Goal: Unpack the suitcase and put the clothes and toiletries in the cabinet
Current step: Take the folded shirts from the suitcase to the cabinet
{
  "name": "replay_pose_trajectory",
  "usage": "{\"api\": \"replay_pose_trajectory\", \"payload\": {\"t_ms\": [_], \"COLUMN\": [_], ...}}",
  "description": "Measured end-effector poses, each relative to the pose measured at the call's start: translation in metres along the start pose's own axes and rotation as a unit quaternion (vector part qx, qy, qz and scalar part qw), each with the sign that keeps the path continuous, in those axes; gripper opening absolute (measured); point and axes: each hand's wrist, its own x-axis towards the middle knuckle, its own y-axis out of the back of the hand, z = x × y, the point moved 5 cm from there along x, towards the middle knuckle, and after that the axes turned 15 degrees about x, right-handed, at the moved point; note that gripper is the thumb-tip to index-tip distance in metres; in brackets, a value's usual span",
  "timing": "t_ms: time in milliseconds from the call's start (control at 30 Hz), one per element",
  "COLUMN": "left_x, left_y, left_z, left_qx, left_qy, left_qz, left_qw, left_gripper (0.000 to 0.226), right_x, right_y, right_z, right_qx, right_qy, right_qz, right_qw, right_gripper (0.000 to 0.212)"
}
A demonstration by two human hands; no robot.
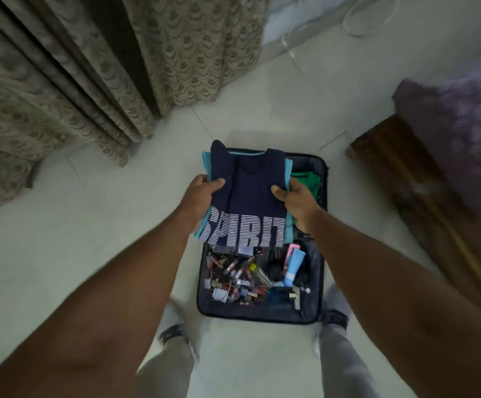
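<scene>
A dark open suitcase (pixel 262 315) lies on the floor between my feet. I hold a stack of folded clothes above it, a navy shirt (pixel 247 193) with white striped lettering on top and a light blue garment (pixel 288 225) beneath. My left hand (pixel 201 193) grips the stack's left edge, thumb on top. My right hand (pixel 295 201) grips the right edge the same way. A green garment (pixel 308 180) lies in the suitcase's far right part. Several small toiletries (pixel 242 278) and a light blue tube (pixel 293 267) fill the near part.
Patterned beige curtains (pixel 69 81) hang at the left and back. A wooden bed frame (pixel 411 179) with a purple cover (pixel 463 124) stands at the right. Pale floor tiles (pixel 89 239) surround the suitcase.
</scene>
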Motion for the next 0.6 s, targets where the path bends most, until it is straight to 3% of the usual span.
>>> {"api": "replay_pose_trajectory", "payload": {"t_ms": [100,267,433,600], "left_x": [-0.097,-0.246,-0.362,-0.469], "left_y": [0.026,0.055,0.049,-0.001], "left_z": [0.060,0.130,0.158,0.143], "left_qx": [-0.008,0.037,0.087,0.122], "left_qy": [-0.025,-0.038,-0.059,-0.058], "left_qz": [-0.062,-0.148,-0.205,-0.303], "left_qw": [0.998,0.988,0.973,0.943], "left_gripper": [0.050,0.035,0.037,0.027], "right_x": [-0.099,-0.259,-0.402,-0.531], "right_y": [-0.019,-0.037,-0.029,0.020], "right_z": [-0.055,-0.115,-0.128,-0.107], "right_qx": [0.000,0.050,0.134,0.170], "right_qy": [0.021,0.069,0.111,0.160], "right_qz": [0.014,0.040,0.085,0.159], "right_qw": [1.000,0.996,0.981,0.959], "right_gripper": [0.032,0.028,0.029,0.024]}}
